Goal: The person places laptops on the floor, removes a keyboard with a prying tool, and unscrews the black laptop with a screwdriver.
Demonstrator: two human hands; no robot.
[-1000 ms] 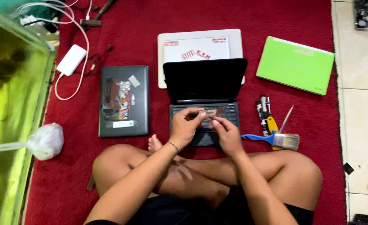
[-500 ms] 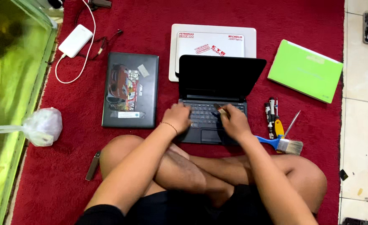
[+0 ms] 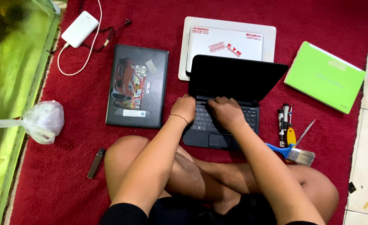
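Observation:
A small black laptop (image 3: 234, 81) stands open on the red carpet (image 3: 150, 25) in front of my crossed legs, its screen dark. My left hand (image 3: 184, 108) rests curled on the left edge of the keyboard, a thin bracelet on the wrist. My right hand (image 3: 224, 111) lies over the middle of the keys, fingers bent down onto them. Neither hand holds a tool. Part of the keyboard is hidden under my hands.
A closed black laptop (image 3: 137, 85) with stickers lies to the left, a white laptop (image 3: 229, 41) behind, a green one (image 3: 323, 76) at right. Screwdrivers (image 3: 285, 121) and a blue-handled brush (image 3: 294, 153) lie right. A white power bank (image 3: 79, 29), plastic bag (image 3: 44, 120), small metal stick (image 3: 96, 163) and green tank (image 3: 8, 83) sit left.
Both hands have moved up from the palm rest onto the keyboard. My right hand has shifted left toward the middle keys. The view has drifted slightly.

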